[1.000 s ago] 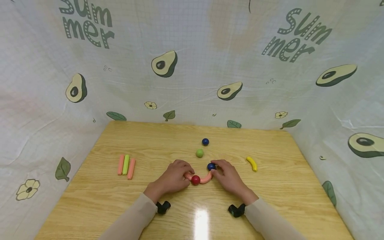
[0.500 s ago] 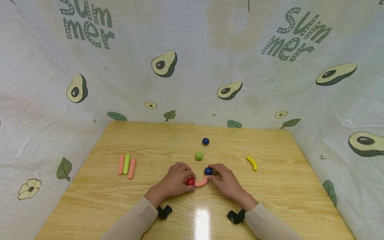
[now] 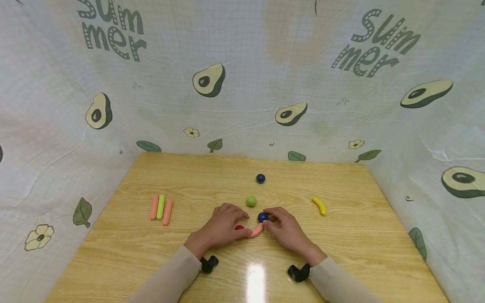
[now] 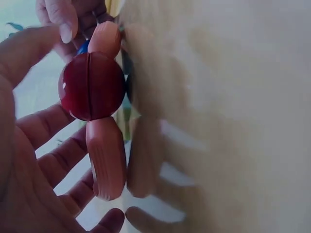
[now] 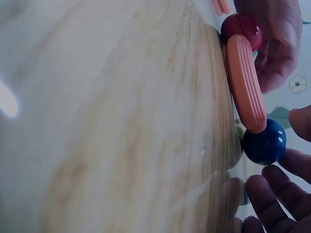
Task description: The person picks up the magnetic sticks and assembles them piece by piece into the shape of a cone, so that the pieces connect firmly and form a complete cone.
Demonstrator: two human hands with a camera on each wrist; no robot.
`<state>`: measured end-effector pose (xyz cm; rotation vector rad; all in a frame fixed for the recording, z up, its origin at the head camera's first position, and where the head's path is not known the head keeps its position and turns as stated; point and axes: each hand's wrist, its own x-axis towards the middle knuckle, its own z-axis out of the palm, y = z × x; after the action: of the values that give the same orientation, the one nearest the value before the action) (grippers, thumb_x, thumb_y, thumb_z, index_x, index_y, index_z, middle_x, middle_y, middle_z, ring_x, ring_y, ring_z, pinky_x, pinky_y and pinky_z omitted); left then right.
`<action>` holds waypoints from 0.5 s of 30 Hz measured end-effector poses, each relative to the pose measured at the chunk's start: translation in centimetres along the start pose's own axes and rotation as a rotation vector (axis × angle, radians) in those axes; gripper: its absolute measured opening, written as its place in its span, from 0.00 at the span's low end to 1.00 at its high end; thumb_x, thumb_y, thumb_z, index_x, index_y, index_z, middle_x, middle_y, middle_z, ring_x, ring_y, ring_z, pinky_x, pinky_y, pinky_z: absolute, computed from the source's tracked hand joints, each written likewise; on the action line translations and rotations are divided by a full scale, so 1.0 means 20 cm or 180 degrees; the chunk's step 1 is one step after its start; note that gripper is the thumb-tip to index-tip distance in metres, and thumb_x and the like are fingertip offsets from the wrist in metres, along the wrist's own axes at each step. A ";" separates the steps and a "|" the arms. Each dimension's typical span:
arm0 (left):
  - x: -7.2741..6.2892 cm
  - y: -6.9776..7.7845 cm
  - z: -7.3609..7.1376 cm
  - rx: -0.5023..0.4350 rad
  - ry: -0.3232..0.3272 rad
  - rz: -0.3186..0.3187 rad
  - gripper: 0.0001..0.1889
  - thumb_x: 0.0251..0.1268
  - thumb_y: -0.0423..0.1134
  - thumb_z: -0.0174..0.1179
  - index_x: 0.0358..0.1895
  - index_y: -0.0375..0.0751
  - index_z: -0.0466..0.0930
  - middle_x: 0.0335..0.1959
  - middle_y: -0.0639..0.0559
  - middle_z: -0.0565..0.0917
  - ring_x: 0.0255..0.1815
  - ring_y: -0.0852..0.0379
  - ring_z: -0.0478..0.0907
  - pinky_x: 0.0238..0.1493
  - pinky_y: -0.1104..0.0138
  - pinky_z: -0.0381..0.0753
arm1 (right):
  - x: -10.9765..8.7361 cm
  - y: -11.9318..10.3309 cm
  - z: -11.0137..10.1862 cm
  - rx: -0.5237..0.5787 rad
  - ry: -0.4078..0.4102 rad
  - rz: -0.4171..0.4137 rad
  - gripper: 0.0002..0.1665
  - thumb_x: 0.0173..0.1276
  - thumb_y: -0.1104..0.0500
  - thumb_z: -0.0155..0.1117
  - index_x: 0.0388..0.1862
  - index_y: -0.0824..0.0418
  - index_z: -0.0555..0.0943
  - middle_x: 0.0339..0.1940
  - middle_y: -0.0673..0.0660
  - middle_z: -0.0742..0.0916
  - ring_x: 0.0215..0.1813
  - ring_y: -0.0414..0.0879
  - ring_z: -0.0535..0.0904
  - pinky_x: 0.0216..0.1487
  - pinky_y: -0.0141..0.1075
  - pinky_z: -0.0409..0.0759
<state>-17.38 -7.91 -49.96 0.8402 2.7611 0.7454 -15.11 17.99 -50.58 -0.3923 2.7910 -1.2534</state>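
Chain (image 3: 257,230): a shiny red ball (image 4: 92,86) with a thin line round it, two curved pink pieces (image 5: 247,82) with ridges, and a dark blue ball (image 5: 265,141), touching in a row near the middle of the tabletop (image 3: 212,176).
Left hand (image 3: 223,227): spread wide around the red ball; I cannot tell if its fingertips touch it.
Right hand (image 3: 286,227): loose and wide by the blue ball, one finger on it, thumb away.
Hard to see: from the head, the left hand covers most of the red ball and the pink piece behind it; the right wrist view cuts off part of the right hand.
What changed: a half second ago more red showed and the left thumb and pointer were closer; the green ball (image 3: 251,201) is now a bit nearer.
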 end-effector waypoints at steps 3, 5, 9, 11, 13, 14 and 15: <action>0.05 0.01 -0.01 -0.0066 0.0027 -0.0016 0.26 0.79 0.64 0.53 0.67 0.56 0.83 0.67 0.55 0.82 0.74 0.48 0.72 0.74 0.40 0.64 | 0.00 0.01 0.00 0.0038 0.0011 0.0003 0.23 0.78 0.53 0.68 0.68 0.57 0.82 0.58 0.46 0.86 0.54 0.41 0.83 0.55 0.39 0.81; 0.08 0.01 -0.02 -0.0104 0.0018 -0.0005 0.25 0.81 0.61 0.51 0.69 0.55 0.82 0.69 0.54 0.82 0.73 0.46 0.73 0.72 0.38 0.65 | 0.00 0.02 0.00 0.0056 0.0007 0.0010 0.23 0.78 0.53 0.68 0.68 0.57 0.82 0.58 0.46 0.86 0.54 0.41 0.82 0.54 0.38 0.81; 0.12 0.01 -0.03 -0.0108 -0.0019 -0.0046 0.24 0.82 0.58 0.51 0.71 0.55 0.81 0.70 0.53 0.82 0.72 0.45 0.74 0.72 0.39 0.66 | 0.00 0.02 0.00 0.0044 0.0008 0.0009 0.22 0.78 0.53 0.68 0.67 0.57 0.83 0.57 0.46 0.86 0.53 0.41 0.82 0.53 0.38 0.81; 0.14 0.01 -0.03 -0.0113 -0.0020 -0.0069 0.23 0.82 0.57 0.52 0.70 0.55 0.81 0.69 0.54 0.82 0.72 0.46 0.74 0.72 0.39 0.66 | 0.00 0.02 0.00 0.0015 0.0017 -0.0002 0.22 0.78 0.53 0.68 0.67 0.57 0.83 0.57 0.46 0.86 0.53 0.41 0.82 0.54 0.38 0.81; 0.15 0.01 -0.03 -0.0117 0.0003 -0.0077 0.22 0.82 0.57 0.51 0.69 0.56 0.82 0.68 0.55 0.83 0.71 0.47 0.75 0.72 0.40 0.67 | 0.00 0.02 -0.01 0.0005 0.0022 -0.0006 0.22 0.78 0.53 0.67 0.67 0.57 0.83 0.58 0.46 0.86 0.53 0.40 0.82 0.54 0.38 0.81; 0.15 0.01 -0.03 -0.0134 0.0015 -0.0081 0.22 0.82 0.56 0.52 0.69 0.56 0.82 0.68 0.55 0.83 0.71 0.47 0.75 0.72 0.40 0.67 | 0.00 0.02 -0.01 0.0004 0.0026 0.0000 0.22 0.78 0.53 0.67 0.67 0.57 0.83 0.58 0.46 0.86 0.53 0.40 0.82 0.54 0.38 0.81; 0.16 0.01 -0.03 -0.0160 0.0028 -0.0084 0.22 0.82 0.56 0.52 0.69 0.56 0.83 0.68 0.55 0.83 0.70 0.47 0.75 0.72 0.41 0.68 | 0.00 0.02 -0.01 0.0012 0.0031 0.0004 0.22 0.78 0.53 0.67 0.67 0.57 0.83 0.58 0.46 0.85 0.52 0.40 0.82 0.53 0.38 0.81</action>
<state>-20.09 -6.21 -49.36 0.7913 2.7432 0.8120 -15.27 18.38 -50.70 -0.3852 2.7960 -1.2635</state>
